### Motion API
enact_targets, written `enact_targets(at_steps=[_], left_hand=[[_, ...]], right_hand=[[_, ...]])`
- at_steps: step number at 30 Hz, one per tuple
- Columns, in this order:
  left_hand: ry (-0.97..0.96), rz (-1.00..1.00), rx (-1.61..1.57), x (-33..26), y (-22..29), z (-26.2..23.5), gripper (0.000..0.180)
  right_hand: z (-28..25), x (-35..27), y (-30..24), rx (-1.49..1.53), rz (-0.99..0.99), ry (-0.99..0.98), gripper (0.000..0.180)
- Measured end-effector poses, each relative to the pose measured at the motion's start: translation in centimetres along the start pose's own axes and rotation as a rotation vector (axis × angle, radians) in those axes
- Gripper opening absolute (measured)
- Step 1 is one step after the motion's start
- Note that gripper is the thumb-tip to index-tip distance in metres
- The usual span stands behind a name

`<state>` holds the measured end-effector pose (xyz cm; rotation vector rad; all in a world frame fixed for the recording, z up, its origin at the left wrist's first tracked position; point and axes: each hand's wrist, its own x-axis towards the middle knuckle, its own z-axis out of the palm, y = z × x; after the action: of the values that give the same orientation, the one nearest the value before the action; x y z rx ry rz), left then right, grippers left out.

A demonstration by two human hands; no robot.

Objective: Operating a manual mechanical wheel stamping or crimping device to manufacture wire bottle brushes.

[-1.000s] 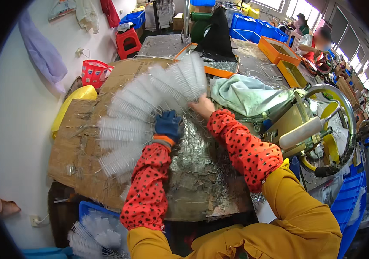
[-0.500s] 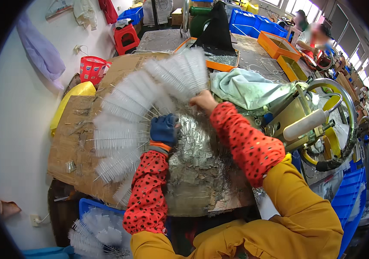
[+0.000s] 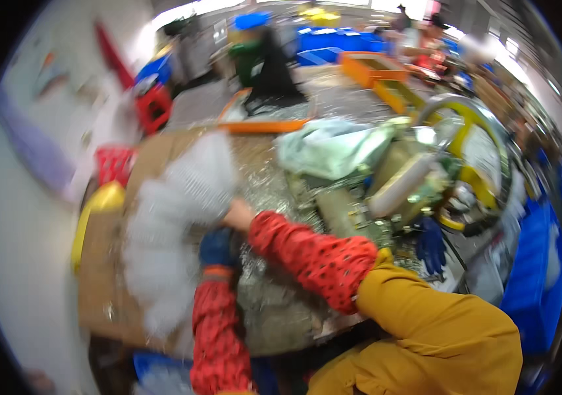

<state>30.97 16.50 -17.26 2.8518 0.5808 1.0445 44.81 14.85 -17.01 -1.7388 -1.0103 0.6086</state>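
Observation:
White-bristled tube brushes (image 3: 159,243) spread in a wide fan over the brown cardboard (image 3: 106,283) on the bench, their wire stems pointing inward. My left hand (image 3: 218,247), in a blue glove, is closed at the inner side of the fan where the stems meet. Bare and closed, my right hand (image 3: 238,215) is on the stems at the fan's upper inner edge, just above the glove and very close to it. Motion blur smears the fingers and single stems. Both forearms wear red sleeves with black dots.
Right of my hands stands a machine with a large ringed wheel (image 3: 472,227) and a white cylinder (image 3: 399,184). A pale green cloth (image 3: 333,148) lies behind. A blue bin (image 3: 537,283) is at the right, orange trays (image 3: 373,69) farther back. People work at the far right.
My right hand has come left and down with its brushes, joining them to the fan beside my left hand. The view has shifted to the right and blurred.

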Motion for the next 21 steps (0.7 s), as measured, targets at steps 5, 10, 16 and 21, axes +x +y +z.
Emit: enact_targets(at_steps=[5, 10, 16, 21], left_hand=[[-0.036, 0.082, 0.059, -0.3, -0.1, 0.4, 0.015], [-0.047, 0.144, 0.082, -0.6, -0.5, 0.8, 0.016], [-0.034, 0.237, 0.124, -0.6, 0.0, 0.3, 0.023], [-0.198, 0.067, 0.187, -1.4, 0.0, -0.1, 0.022]], right_hand=[[0.8, 1.4, 1.4, 0.002, 0.076, 0.063, 0.056], [0.3, 0.5, 0.9, -0.118, 0.126, 0.042, 0.037], [1.8, -0.8, -0.1, -0.121, 0.229, 0.223, 0.032], [0.0, 1.9, 1.8, -0.233, 0.162, 0.301, 0.039]])
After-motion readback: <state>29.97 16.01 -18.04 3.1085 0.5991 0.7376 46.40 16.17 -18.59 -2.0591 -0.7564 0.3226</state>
